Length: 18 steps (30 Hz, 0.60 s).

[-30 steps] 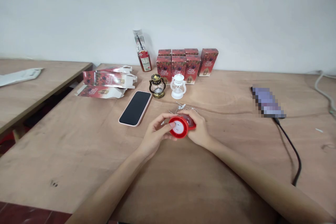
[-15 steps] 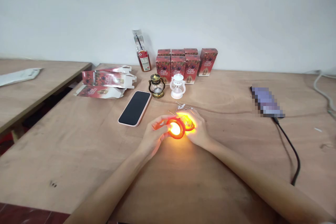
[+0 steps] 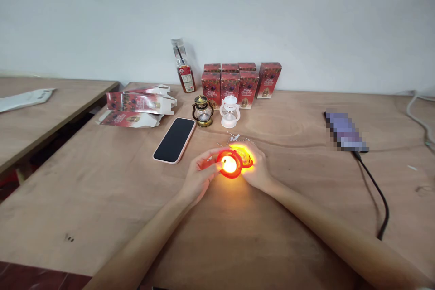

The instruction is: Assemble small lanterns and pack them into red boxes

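Observation:
A small red lantern [image 3: 231,164] lies on its side between both my hands, its round base turned toward me and glowing orange. My left hand [image 3: 198,176] is closed on the base from the left, thumb at its rim. My right hand [image 3: 258,167] wraps the lantern's body from the right. Light spills over my fingers and the wooden table [image 3: 238,235]. Just behind the lantern lie a few small metal wire pieces [image 3: 234,137].
A phone in a pink case [image 3: 175,139] lies face up to the left. A gold lantern [image 3: 203,111] and a white lantern [image 3: 229,112] stand behind, before several red boxes [image 3: 234,82]. Flattened boxes [image 3: 136,105], a bottle [image 3: 183,70], a blurred device [image 3: 345,132] with a black cable [image 3: 377,195].
The red lantern was unlit one second ago and now glows orange. Both hands have stayed on it almost unmoved.

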Available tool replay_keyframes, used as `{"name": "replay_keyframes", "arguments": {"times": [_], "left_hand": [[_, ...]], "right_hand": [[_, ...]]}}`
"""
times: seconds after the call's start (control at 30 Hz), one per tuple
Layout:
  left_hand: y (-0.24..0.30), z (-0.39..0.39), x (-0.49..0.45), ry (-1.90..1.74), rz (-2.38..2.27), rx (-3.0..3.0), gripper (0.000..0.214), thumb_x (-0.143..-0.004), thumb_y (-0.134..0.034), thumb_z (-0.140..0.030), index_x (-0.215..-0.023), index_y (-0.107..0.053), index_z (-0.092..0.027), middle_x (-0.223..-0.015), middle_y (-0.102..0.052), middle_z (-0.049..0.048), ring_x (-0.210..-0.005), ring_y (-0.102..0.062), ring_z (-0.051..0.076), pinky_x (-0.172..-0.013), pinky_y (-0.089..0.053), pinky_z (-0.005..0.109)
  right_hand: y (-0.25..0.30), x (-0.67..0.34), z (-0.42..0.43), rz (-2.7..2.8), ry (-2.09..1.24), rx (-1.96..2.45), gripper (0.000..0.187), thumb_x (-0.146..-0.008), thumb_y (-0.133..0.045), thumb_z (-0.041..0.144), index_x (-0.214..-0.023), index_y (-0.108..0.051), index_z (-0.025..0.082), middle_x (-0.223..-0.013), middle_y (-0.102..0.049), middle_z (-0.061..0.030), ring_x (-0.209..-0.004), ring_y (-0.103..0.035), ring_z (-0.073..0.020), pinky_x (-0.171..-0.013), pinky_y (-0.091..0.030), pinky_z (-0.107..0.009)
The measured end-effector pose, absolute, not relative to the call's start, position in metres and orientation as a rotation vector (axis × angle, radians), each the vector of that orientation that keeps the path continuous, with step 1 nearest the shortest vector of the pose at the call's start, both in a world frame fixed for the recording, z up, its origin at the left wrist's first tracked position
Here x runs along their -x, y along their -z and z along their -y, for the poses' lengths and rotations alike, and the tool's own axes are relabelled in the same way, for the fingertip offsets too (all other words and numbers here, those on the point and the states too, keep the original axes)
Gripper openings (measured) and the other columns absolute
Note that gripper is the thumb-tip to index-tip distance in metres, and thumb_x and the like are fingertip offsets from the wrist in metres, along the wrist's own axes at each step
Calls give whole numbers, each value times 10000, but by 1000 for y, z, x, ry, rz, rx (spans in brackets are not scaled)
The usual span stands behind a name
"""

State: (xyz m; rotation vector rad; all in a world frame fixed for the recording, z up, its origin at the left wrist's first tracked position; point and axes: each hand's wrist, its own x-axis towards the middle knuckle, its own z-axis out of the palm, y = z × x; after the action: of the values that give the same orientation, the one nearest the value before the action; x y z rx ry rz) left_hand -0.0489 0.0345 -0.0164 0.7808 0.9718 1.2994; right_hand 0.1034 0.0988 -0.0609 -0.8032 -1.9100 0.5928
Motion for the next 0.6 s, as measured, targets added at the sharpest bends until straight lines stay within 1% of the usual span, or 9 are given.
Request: {"name": "replay_keyframes", "arguments": {"times": [0.17,0.37,0.5,0.6], "left_hand": [[17,-35,48,-1321,-994,-789,327,-619,-752,-254,-930,-700,-168,-1006,-686,74,-964,-618,223,-785,-499,302],[20,-35,46,-1370,-1060,-855,273,-647,-718,-220,-915,-706,-175,-894,-694,36,-812,-609,150,-724,-468,241],[17,-37,54,-1321,-1116,-937,280,-643,-723,-204,-921,-702,-175,-912,-686,39,-852,-603,168,-736,-464,247],[14,-43,70,-1290,-1176,-951,266,-658,-719,-247,-915,-693,-184,-892,-665,33,-778,-590,152,-672,-472,247]], "right_hand": [[62,-103,-99,1929,-568,813,419,-644,-539,46,-1009,-603,241,-923,-666,-52,-868,-611,-234,-751,-499,-357],[57,-104,-97,1988,-495,757,459,-637,-524,20,-1038,-582,235,-940,-667,-48,-858,-602,-227,-753,-483,-364],[55,-104,-98,2001,-492,760,481,-632,-523,11,-1048,-578,247,-949,-671,-40,-858,-603,-225,-760,-477,-368],[56,-103,-98,1962,-525,775,489,-626,-511,-3,-1041,-586,244,-957,-673,-43,-876,-605,-225,-771,-477,-369]]}}
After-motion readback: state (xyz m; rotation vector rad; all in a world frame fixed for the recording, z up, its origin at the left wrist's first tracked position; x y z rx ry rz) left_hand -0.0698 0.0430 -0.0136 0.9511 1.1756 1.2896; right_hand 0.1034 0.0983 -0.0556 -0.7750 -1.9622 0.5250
